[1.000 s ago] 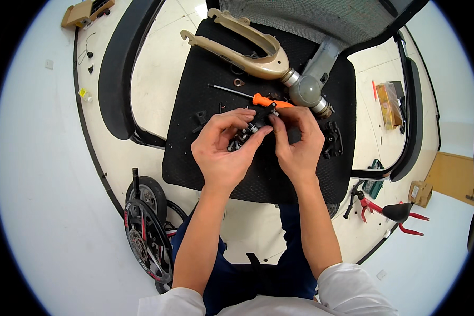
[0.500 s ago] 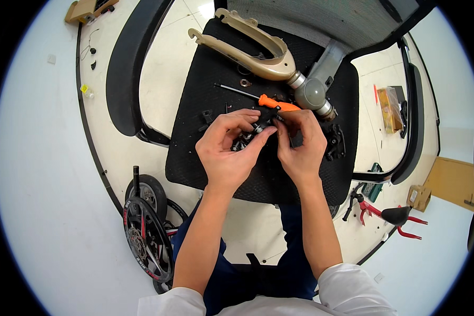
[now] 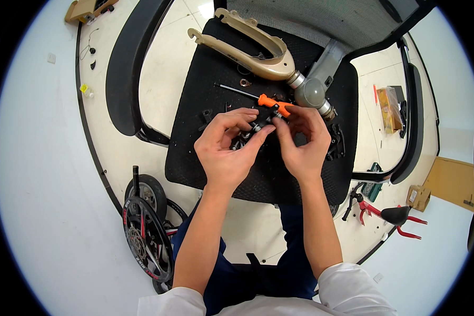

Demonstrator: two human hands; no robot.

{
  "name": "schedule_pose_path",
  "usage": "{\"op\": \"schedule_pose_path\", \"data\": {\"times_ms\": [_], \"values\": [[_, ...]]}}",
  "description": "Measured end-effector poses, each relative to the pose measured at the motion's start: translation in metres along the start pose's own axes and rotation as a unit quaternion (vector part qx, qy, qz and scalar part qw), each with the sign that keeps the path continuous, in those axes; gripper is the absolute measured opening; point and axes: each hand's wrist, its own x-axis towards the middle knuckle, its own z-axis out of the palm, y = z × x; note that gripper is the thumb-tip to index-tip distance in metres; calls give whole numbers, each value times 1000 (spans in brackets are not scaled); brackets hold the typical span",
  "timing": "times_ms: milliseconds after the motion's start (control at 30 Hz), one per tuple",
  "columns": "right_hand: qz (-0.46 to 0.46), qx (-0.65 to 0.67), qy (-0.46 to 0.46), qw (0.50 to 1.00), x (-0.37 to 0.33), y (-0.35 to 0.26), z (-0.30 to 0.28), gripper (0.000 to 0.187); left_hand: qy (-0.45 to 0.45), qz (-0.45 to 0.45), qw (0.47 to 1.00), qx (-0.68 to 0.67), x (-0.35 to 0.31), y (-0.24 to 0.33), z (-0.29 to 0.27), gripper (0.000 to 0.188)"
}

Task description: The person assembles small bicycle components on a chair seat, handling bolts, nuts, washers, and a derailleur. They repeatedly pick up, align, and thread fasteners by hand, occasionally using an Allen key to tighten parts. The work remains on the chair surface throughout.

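The small black-and-silver mechanical assembly (image 3: 271, 117) is held above the front half of the chair seat (image 3: 205, 160), just below the orange-handled screwdriver (image 3: 268, 101). Its left end is gripped between the thumb and fingers of the left hand (image 3: 221, 150), with more silver pieces (image 3: 240, 142) beneath the fingers. Its other end is touched by the thumb and fingertips of the right hand (image 3: 306, 147); whether these are closed firmly cannot be told.

For good control, the left end should be kept steady while fine adjustment is made with the right fingertips. Force should be kept light and in line with the part, and the work should be kept low over the seat so that a dropped piece is caught.

Compared with half a second earlier, more of the assembly is exposed between the fingertips, and the right hand is opened wider and set slightly farther right. The screwdriver and the beige fork (image 3: 268, 67) are unmoved.
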Motion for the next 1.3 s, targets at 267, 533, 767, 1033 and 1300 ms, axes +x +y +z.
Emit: {"op": "schedule_pose_path", "data": {"times_ms": [267,533,767,1033,1300], "values": [[-88,-62,-8,994,-1,0,-1,19,2,3,1000,3,0,-2,1,34],[-71,-64,-19,995,0,1,2,25,-2,30,999,25,-1,-2,-1,34],[-36,-39,-15,998,2,1,1,17,4,25,1000,11,0,-3,-3,35],[-63,-64,-10,996,2,1,0,14,2,32,999,10,1,-4,-4,35],[47,24,-41,998,0,1,0,11,-3,33,999,22,2,-3,-6,35]]}}
